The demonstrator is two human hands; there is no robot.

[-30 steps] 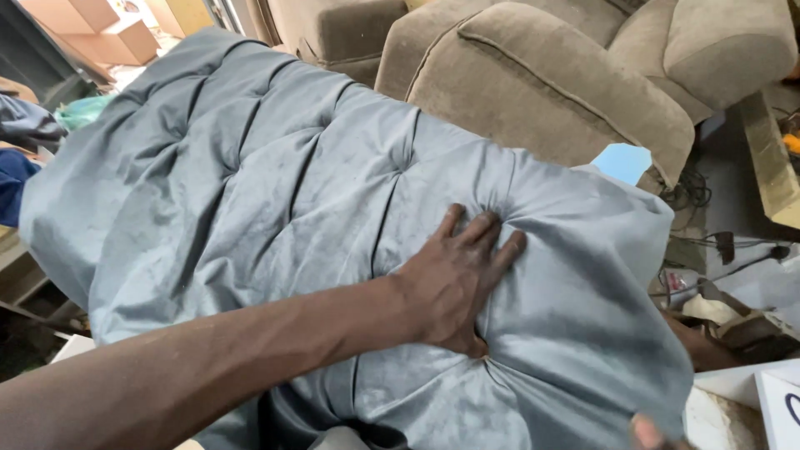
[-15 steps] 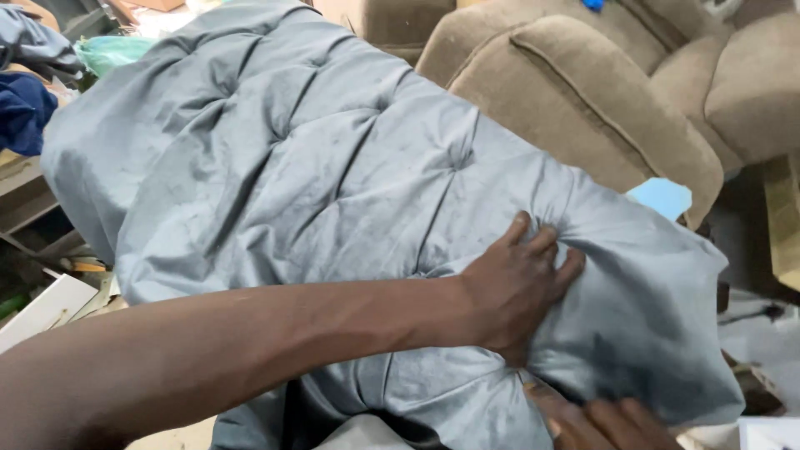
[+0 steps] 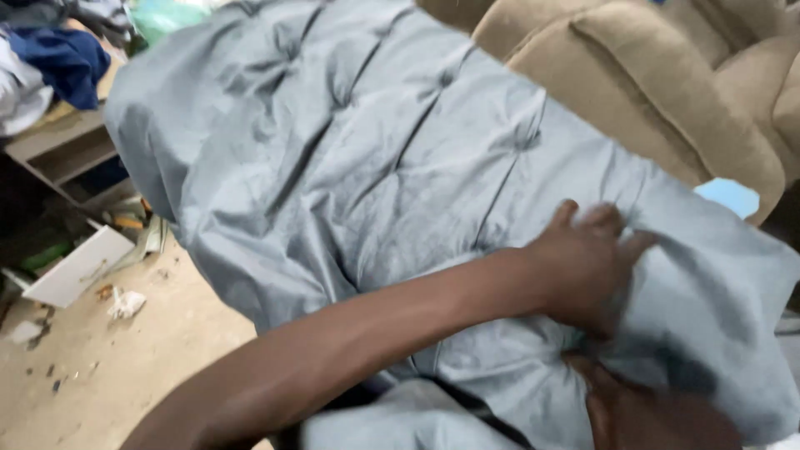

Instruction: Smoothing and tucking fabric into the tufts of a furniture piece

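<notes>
Left hand now further right on the grey tufted cushion, fingers blurred, right hand up from the bottom edge just beneath it, view swung left, littered floor now showing.

One grey tufted cushion fills the middle. Two hands are on it: the left hand and the right hand. One tan armchair stands behind. One dark blue cloth lies on one wooden shelf. One white board rests on the floor.
</notes>
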